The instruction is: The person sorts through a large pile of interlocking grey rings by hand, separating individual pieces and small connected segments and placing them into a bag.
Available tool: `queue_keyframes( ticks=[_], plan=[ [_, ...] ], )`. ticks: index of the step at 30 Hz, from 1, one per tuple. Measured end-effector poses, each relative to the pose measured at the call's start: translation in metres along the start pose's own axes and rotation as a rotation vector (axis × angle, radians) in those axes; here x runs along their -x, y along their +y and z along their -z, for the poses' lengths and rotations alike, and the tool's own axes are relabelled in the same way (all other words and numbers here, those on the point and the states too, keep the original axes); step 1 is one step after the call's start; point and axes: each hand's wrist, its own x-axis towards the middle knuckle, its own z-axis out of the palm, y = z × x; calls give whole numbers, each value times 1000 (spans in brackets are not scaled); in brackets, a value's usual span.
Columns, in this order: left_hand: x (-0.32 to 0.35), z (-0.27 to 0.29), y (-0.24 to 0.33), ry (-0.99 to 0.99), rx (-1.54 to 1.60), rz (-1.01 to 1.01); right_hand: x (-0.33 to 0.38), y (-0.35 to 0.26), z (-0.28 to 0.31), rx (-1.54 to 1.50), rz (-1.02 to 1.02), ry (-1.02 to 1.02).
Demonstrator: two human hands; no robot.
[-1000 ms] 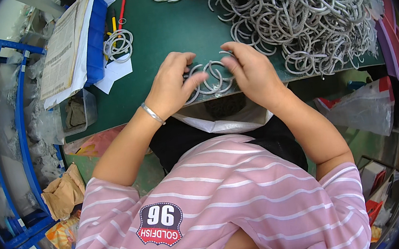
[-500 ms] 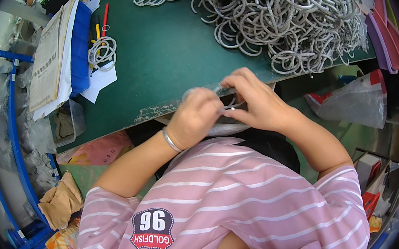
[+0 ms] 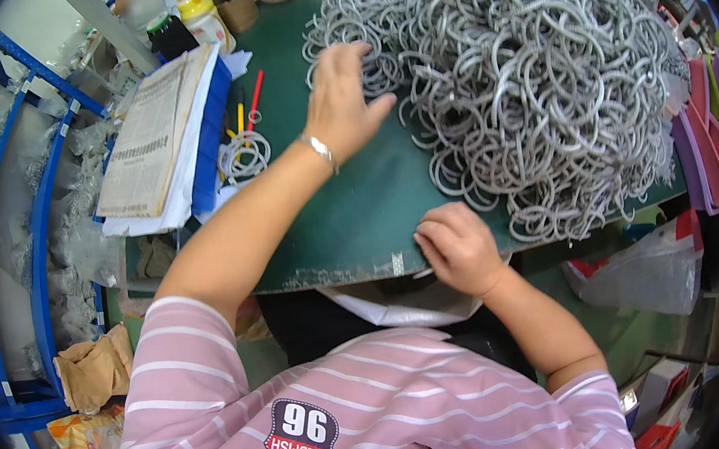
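My left hand (image 3: 341, 102) is stretched forward over the table, fingers extended and thumb apart, with nothing seen in it. Its fingertips reach the near left side of a smaller heap of silver-grey rings (image 3: 371, 10), bangle-like in size. Whether they touch the rings I cannot tell. A bracelet circles my left wrist. Close to the table's front edge, my right hand (image 3: 462, 251) is closed with curled fingers. A thin pale bit shows below its thumb, too small to name. Just beyond that hand rises the large heap of textured grey rings (image 3: 538, 80).
On the left stands a blue bin (image 3: 213, 144) with newspaper (image 3: 146, 142) leaning on it. Beside it lie a red pen (image 3: 256, 100) and several loose rings (image 3: 243, 155). A yellow bottle (image 3: 201, 16) stands at the back. A white bag (image 3: 404, 302) hangs below the green table (image 3: 333, 227).
My hands have parted from working together at the table edge. The left reached forward to the smaller heap and opened; the right stayed near the edge, now curled. The view has tilted farther forward.
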Motion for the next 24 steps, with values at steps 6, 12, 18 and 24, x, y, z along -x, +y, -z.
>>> queue_keyframes(
  ticks=[6,12,18,24],
  plan=[
    [-80,-20,-110,-337,99,708,-3,-5,-5,38,-36,15],
    [-104,-31,-117,-399,189,739,1,-2,-5,70,-69,6],
    [-92,-36,-103,-237,153,781,5,-1,-4,87,-54,-8],
    [-85,-25,-96,-158,191,789,-5,-5,9,-50,121,-202]
  ],
)
